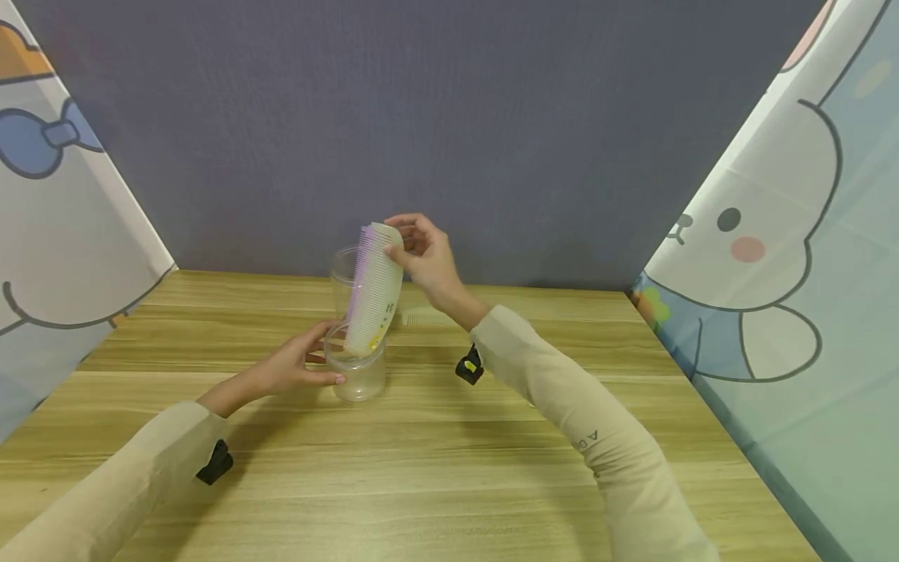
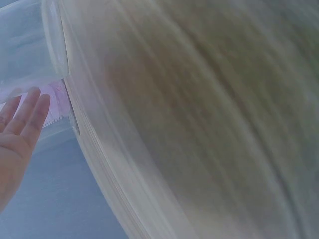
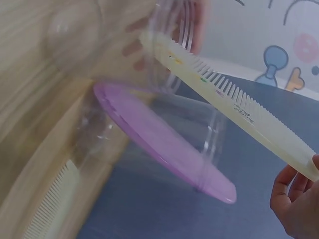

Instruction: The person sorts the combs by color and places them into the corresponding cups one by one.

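A wooden surface (image 1: 393,484) with pale yellow-brown grain stretches across the lower part of the head view. Behind it rises a plain grey-blue wall (image 1: 449,133). Cartoon curtains close off both sides: the left curtain (image 1: 63,226) shows a white figure with a blue bow, and the right curtain (image 1: 765,195) a white figure with a pink cheek and blue clothing.

Two clear plastic cups stand close together on the surface, left of its middle. The far cup (image 1: 342,293) holds a purple comb (image 3: 164,142), which leans with its upper end sticking out above the rim. The near cup (image 1: 367,382) stands in front of it. A cream comb (image 1: 379,293), marked with small coloured pictures and dark lettering, slants over the near cup, its lower end at the mouth and seemingly just inside the rim. Another pale comb (image 1: 430,318) lies flat on the surface, to the right of the cups.

The right hand (image 1: 430,257) pinches the cream comb near its upper end between thumb and fingers. The left hand (image 1: 291,368) is loose, its fingers extended and its thumb apart from them, at the left side of the near cup; whether it presses on the cup is hard to tell. Both arms wear beige sleeves (image 1: 562,390).
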Motion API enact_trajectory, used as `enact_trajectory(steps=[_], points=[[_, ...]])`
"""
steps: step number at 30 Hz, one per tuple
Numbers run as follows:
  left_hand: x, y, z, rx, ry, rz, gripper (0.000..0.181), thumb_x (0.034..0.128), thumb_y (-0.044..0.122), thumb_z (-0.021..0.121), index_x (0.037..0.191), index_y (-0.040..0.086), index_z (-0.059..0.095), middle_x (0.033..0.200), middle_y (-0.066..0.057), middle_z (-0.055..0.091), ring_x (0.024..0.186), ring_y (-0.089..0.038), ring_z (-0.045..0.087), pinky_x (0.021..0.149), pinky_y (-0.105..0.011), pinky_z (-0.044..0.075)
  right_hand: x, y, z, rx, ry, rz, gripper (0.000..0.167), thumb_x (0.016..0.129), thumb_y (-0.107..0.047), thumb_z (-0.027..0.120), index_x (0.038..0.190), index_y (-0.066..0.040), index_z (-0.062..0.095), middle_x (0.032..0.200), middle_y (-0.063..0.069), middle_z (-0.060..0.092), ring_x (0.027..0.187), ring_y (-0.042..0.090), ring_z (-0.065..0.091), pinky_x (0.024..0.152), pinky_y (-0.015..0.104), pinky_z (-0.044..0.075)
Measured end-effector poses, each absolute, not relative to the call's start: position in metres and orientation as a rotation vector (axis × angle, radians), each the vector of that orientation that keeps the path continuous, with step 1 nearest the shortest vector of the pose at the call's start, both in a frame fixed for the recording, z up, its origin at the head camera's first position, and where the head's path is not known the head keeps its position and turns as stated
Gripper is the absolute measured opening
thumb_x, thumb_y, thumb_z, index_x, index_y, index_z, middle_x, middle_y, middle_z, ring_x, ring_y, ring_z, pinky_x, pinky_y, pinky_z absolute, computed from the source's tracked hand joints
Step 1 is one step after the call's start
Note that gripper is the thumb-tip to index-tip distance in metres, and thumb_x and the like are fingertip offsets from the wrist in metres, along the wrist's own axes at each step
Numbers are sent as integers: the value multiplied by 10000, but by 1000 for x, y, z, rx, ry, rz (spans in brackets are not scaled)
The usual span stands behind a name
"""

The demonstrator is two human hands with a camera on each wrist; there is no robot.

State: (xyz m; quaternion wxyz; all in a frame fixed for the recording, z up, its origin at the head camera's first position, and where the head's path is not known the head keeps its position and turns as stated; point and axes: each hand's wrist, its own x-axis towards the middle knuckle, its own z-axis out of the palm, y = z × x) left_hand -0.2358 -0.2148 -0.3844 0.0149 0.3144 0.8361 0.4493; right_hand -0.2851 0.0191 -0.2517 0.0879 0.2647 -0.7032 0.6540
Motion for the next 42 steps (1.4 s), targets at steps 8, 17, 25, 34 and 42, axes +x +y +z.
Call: enact_trajectory(steps=[8,17,25,34,42], points=[[-236,-216,-383,983,2600,1375,801,775,143,728,1396,-7,245,1286,-289,441,1117,-465,501,833,-461,529,-272,13,-259,795,-2175,1884,322,817,60,618,1129,29,545,1021,228,598,777,168,533,668,182,470],[-237,-216,-383,968,2611,1374,810,764,142,739,1392,-10,251,1306,-283,421,1107,-473,506,826,-454,534,-270,5,-278,799,-2204,1831,309,804,63,629,1103,40,552,995,226,623,819,251,584,712,206,506],[-237,-216,-382,975,2603,1364,809,776,143,728,1395,-26,236,1299,-300,419,1112,-493,491,834,-490,522,-276,-1,-297,759,-2223,1844,321,789,63,641,1094,-11,571,984,196,635,809,204,583,712,193,507],[-237,-217,-382,976,2591,1375,800,779,139,724,1396,-16,240,1291,-290,427,1106,-475,503,835,-481,523,-275,-4,-307,744,-2262,1851,326,792,69,636,1102,-7,565,1003,197,631,835,223,583,726,189,505],[-237,-218,-382,990,2594,1372,811,774,139,729,1402,-10,238,1286,-285,442,1112,-460,508,835,-467,527,-270,-3,-303,742,-2256,1879,331,790,99,617,1110,46,550,1031,243,610,909,313,579,783,205,498]])
